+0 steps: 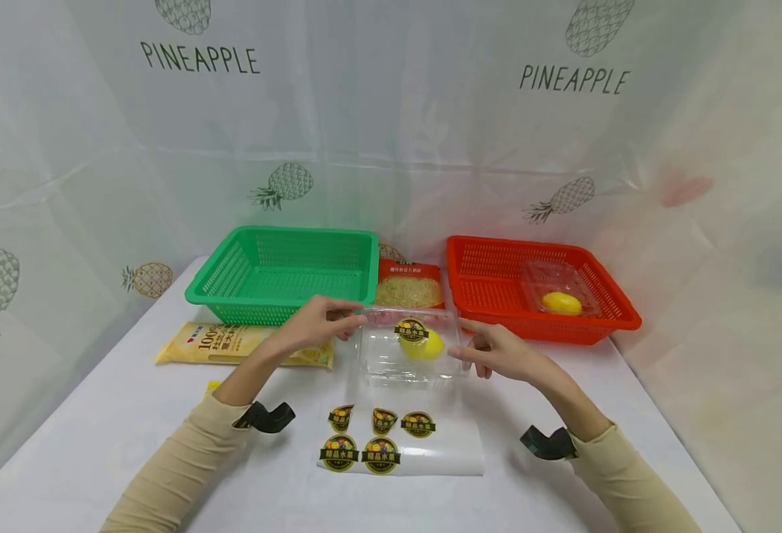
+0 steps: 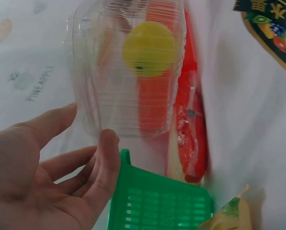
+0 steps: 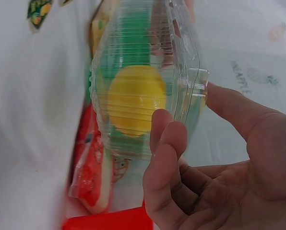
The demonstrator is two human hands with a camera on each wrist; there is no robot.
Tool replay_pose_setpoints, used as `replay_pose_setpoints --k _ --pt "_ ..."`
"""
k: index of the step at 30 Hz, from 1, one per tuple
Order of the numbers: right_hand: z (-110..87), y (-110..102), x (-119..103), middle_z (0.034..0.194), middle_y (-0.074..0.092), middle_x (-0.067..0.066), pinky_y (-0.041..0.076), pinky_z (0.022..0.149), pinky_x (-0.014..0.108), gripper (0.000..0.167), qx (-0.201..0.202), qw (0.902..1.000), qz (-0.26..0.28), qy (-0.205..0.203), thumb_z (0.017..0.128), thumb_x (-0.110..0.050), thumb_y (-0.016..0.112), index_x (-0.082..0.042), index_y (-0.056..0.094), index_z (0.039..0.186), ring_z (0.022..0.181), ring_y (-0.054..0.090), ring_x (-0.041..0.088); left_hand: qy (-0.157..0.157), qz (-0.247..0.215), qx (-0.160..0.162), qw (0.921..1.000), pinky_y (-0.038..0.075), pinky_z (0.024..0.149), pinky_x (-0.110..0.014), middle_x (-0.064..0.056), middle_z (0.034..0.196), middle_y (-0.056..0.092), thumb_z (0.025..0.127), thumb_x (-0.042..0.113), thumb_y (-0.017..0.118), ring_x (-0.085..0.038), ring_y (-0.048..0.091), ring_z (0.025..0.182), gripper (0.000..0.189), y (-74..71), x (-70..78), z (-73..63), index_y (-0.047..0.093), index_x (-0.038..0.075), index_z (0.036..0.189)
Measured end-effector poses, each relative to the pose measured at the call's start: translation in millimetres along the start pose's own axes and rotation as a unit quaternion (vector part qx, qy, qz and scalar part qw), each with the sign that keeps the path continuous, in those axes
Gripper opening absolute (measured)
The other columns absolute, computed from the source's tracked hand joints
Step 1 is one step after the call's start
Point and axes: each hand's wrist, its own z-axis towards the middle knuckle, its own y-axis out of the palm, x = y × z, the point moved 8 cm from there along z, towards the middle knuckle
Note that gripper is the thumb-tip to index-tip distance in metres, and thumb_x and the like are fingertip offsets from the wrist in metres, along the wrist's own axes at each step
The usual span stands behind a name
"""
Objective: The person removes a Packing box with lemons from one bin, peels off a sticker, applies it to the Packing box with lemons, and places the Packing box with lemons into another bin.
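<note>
A clear plastic clamshell box (image 1: 379, 357) is held up over the table between both hands, lid closed, with a yellow lemon (image 1: 428, 346) inside. On its top is a round black and gold label sticker (image 1: 410, 330). My left hand (image 1: 316, 323) pinches the box's left end between thumb and fingers. At the opposite end my right hand (image 1: 505, 351) grips the rim the same way. Both wrist views show the lemon (image 2: 149, 49) through the ribbed wall; the right thumb and fingers (image 3: 168, 139) touch the edge near the clasp. Below lies a white sticker sheet (image 1: 440, 459) with several labels.
Behind on the left stands a green basket (image 1: 284, 283). A red basket (image 1: 530, 326) at the back right holds another clear box with a lemon (image 1: 561, 303). Between them lies a red bag (image 1: 407, 289). A yellow packet (image 1: 194, 346) lies before the green basket.
</note>
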Motion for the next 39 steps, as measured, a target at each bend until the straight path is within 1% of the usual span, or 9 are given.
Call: replay_pose_setpoints --k 5,7,10,16,22,26,30,35,39 --pt "3.6 -11.3 -11.3 0.071 0.062 0.004 0.053 0.058 0.032 0.076 0.012 0.9999 -0.001 -0.006 0.093 -0.036 0.066 -0.002 0.032 0.152 0.057 0.058 0.020 -0.030 -0.107 0.018 0.9937 0.055 0.092 -0.044 -0.019 0.112 0.068 0.094 0.041 0.064 -0.033 0.072 0.090 0.056 -13.3 -1.4 3.5 0.053 0.011 0.140" --pt "6.6 -14.6 -15.5 0.072 0.062 0.007 0.052 0.058 0.030 0.076 0.017 0.9998 -0.001 -0.007 0.093 -0.037 0.066 -0.003 0.033 0.152 0.058 0.059 0.020 -0.042 -0.160 0.022 0.9860 0.056 0.092 -0.044 -0.019 0.116 0.065 0.094 0.040 0.064 -0.036 0.070 0.095 0.057 -17.8 -4.0 5.5 0.052 0.011 0.141" --pt "12.7 -19.2 -22.2 0.071 0.061 0.008 0.052 0.057 0.030 0.075 0.019 0.9997 -0.002 -0.014 0.093 -0.038 0.066 -0.005 0.034 0.152 0.058 0.058 0.020 -0.053 -0.210 0.031 0.9759 0.056 0.091 -0.043 -0.018 0.118 0.062 0.095 0.040 0.062 -0.030 0.069 0.095 0.057 -23.8 -7.2 8.1 0.051 0.009 0.141" --pt "30.3 -29.7 -35.9 0.065 0.053 0.005 0.047 0.056 0.026 0.070 0.033 0.9991 -0.009 -0.025 0.092 -0.037 0.067 -0.006 0.041 0.149 0.060 0.055 0.022 -0.055 -0.232 0.063 0.9692 0.059 0.085 -0.037 -0.010 0.101 0.061 0.097 0.036 0.060 -0.015 0.070 0.080 0.053 -40.3 -9.1 10.7 0.053 0.004 0.138" --pt "51.2 -34.2 -44.7 0.074 0.061 0.007 0.058 0.064 0.032 0.065 0.028 0.9989 0.033 -0.021 0.091 -0.033 0.069 -0.005 0.046 0.146 0.065 0.064 0.025 -0.050 -0.242 0.070 0.9666 0.054 0.094 -0.046 -0.011 0.101 0.060 0.099 0.033 0.058 -0.014 0.070 0.080 0.051 -56.2 -10.9 10.3 0.050 0.002 0.140" --pt "64.8 -33.0 -48.2 0.075 0.064 0.010 0.058 0.060 0.030 0.062 0.008 0.9971 0.075 -0.012 0.094 -0.031 0.067 -0.005 0.045 0.146 0.058 0.065 0.020 -0.062 -0.257 0.075 0.9615 0.057 0.089 -0.036 -0.012 0.105 0.058 0.099 0.032 0.059 -0.014 0.069 0.082 0.050 -64.1 -16.2 10.7 0.049 0.003 0.139" --pt "77.9 -34.4 -51.9 0.071 0.063 0.007 0.057 0.060 0.029 0.063 0.013 0.9983 0.058 0.000 0.094 -0.038 0.065 -0.006 0.047 0.145 0.059 0.062 0.020 -0.083 -0.269 0.082 0.9561 0.058 0.083 -0.029 -0.009 0.106 0.056 0.098 0.034 0.059 -0.014 0.068 0.083 0.053 -70.9 -24.0 12.8 0.050 0.002 0.139" --pt "96.3 -37.5 -58.3 0.075 0.059 0.008 0.057 0.066 0.031 0.066 0.026 0.9986 0.044 0.014 0.092 -0.046 0.065 -0.010 0.049 0.144 0.069 0.061 0.028 -0.106 -0.259 0.089 0.9559 0.058 0.080 -0.028 -0.009 0.125 0.051 0.095 0.042 0.061 -0.013 0.065 0.083 0.062 -79.5 -31.7 14.6 0.047 0.003 0.142" --pt "111.1 -40.7 -64.1 0.096 0.065 0.010 0.058 0.068 0.031 0.061 0.033 0.9976 0.060 0.010 0.092 -0.046 0.065 -0.011 0.054 0.141 0.085 0.063 0.036 -0.111 -0.258 0.084 0.9562 0.059 0.079 -0.029 -0.013 0.145 0.042 0.093 0.045 0.062 -0.011 0.063 0.078 0.069 -84.6 -32.6 15.1 0.044 0.004 0.145"
